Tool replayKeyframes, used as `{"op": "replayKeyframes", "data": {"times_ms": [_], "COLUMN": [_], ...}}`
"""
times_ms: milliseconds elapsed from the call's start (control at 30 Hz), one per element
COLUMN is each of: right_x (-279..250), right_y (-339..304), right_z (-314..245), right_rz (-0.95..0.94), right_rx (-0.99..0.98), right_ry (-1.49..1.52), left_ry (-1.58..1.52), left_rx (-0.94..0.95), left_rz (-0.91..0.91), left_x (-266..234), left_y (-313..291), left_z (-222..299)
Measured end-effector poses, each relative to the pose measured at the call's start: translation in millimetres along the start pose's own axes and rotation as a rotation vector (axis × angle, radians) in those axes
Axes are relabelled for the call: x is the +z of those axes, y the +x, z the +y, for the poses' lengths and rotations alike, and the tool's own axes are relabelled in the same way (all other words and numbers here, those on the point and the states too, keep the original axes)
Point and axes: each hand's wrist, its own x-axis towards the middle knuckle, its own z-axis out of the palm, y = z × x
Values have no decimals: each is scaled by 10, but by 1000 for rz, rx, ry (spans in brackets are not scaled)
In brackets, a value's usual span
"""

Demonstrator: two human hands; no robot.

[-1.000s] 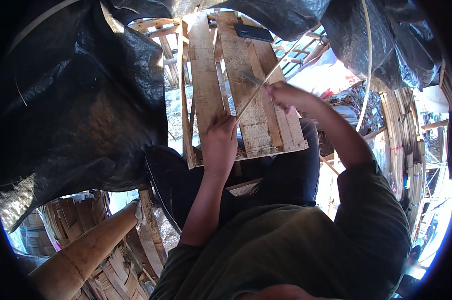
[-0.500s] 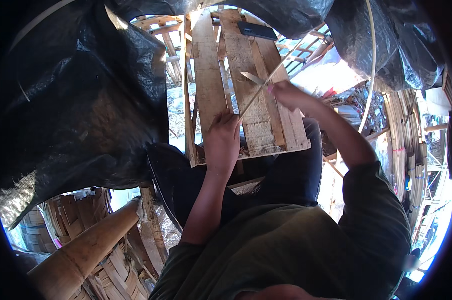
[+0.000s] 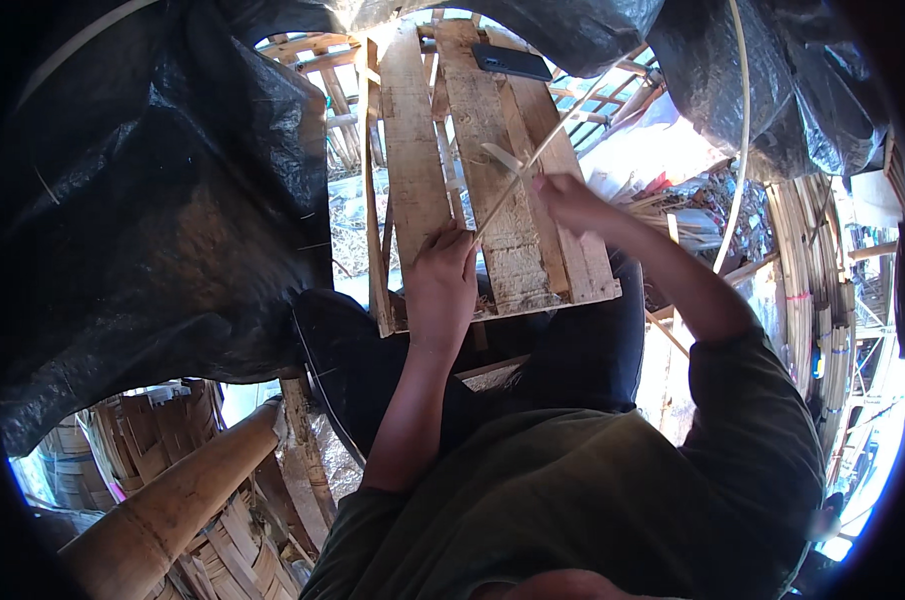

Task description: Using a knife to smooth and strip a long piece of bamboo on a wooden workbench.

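Note:
My left hand (image 3: 441,278) is closed on the lower end of a long, thin bamboo strip (image 3: 565,124), close above the slatted wooden bench (image 3: 418,160) in front of me. From there the strip slants up to the far right. My right hand (image 3: 573,205) is closed round a knife (image 3: 500,155), whose handle is hidden in the fingers. The pale blade points to the upper left and crosses the strip about midway; whether it cuts in cannot be seen.
A dark phone (image 3: 512,62) lies at the bench's far end. Black plastic sheeting (image 3: 173,230) hangs at the left and overhead. A thick bamboo pole (image 3: 173,495) stands at lower left, bundled bamboo slats (image 3: 801,280) at the right. Another thin strip (image 3: 743,130) hangs at right.
My left hand has shifted very slightly left and down with the strip. The right hand and the knife have barely moved; the blade still crosses the strip.

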Motion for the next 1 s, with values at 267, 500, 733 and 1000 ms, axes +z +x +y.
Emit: {"op": "replayKeyframes", "data": {"times_ms": [267, 500, 733, 1000], "right_x": [-293, -38, 123, 102], "right_y": [-28, -44, -241, -153], "right_z": [-50, 37, -84, -88], "right_rz": [-68, -87, 7, 1], "right_rx": [17, 33, 13, -23], "right_ry": [-40, 135, -6, -42], "left_ry": [-12, -79, -55, -146], "left_rx": [-37, -48, 13, -26], "left_rz": [-45, 22, 54, 61], "left_x": [19, 65, 92, 72], "left_y": [35, 18, 45, 21], "left_z": [18, -32, -58, -46]}}
